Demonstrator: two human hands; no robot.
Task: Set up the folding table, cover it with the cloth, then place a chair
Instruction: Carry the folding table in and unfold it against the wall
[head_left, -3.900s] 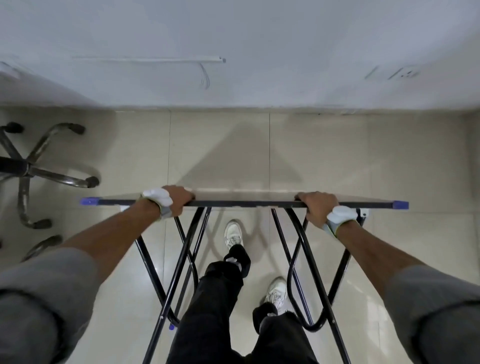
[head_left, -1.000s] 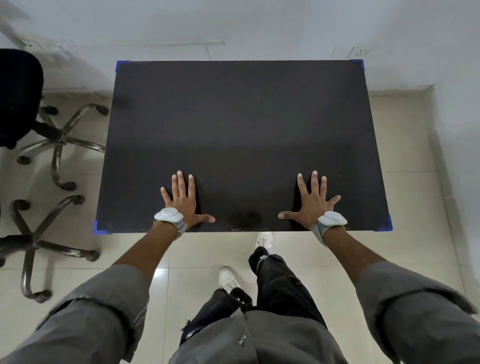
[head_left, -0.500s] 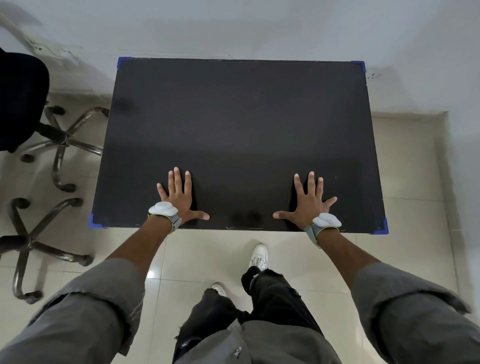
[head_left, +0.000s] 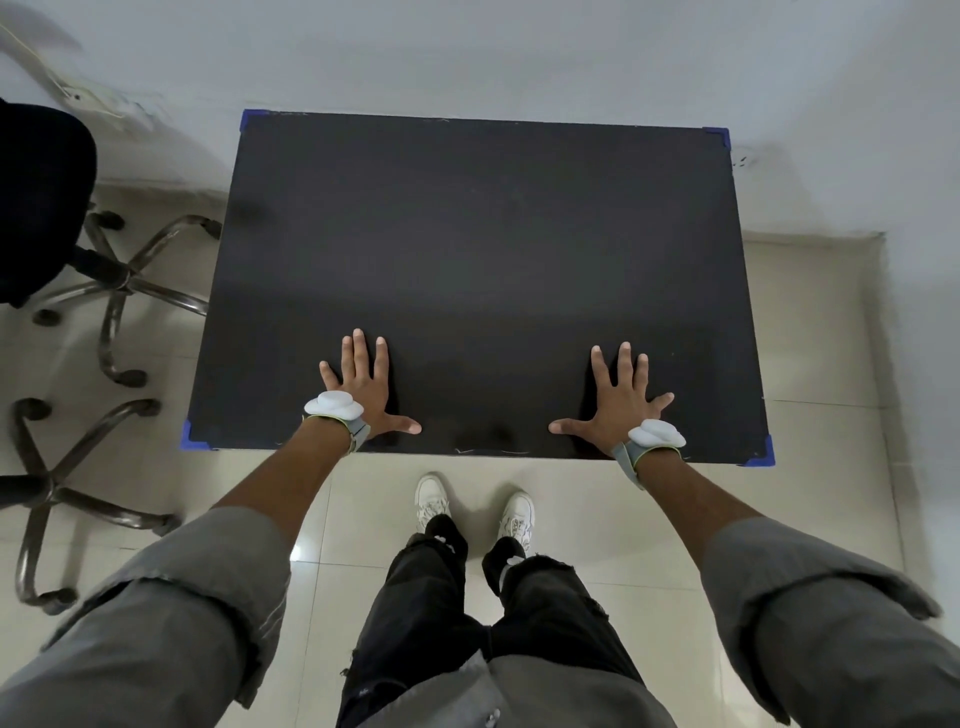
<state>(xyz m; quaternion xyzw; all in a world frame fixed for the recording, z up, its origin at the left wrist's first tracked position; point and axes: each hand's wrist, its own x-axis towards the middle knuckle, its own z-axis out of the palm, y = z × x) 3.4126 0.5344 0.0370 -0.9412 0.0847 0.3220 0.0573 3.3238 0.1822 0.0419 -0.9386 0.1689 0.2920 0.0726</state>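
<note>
The folding worktop (head_left: 483, 249) stands opened out near the white wall (head_left: 519, 52), its black top level, with blue caps (head_left: 759, 457) on the corners. Both hands lie flat on it by the near edge. The left grip (head_left: 358, 395) and the right grip (head_left: 618, 400) are wide, fingers straight and spread, thumbs pointing inward, holding nothing. A black office chair (head_left: 41, 202) stands on the tiled floor (head_left: 821, 364) just left of the worktop, with a second chair base (head_left: 52, 493) nearer the person.
</note>
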